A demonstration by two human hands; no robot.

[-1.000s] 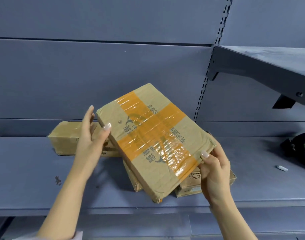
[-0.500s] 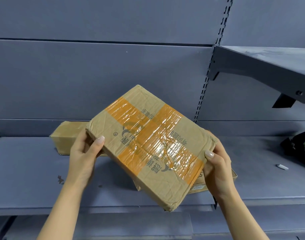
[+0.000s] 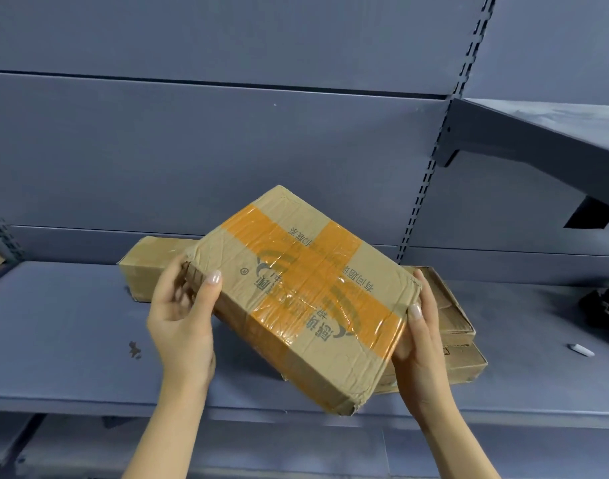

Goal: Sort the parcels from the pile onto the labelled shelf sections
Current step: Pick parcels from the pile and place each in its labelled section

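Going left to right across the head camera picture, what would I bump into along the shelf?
A dark scuff mark, left hand, parcel with orange tape, right hand, small white thing, black object.

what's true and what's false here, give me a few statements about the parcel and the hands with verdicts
1. The left hand and the right hand both grip the taped parcel. True.
2. Its tape is blue. False: orange tape crosses it.
3. It lies flat on the shelf. False: it is held tilted above the shelf.
4. Other cardboard parcels lie on the shelf behind it. True.
5. A small white object lies on the shelf to the right. True.
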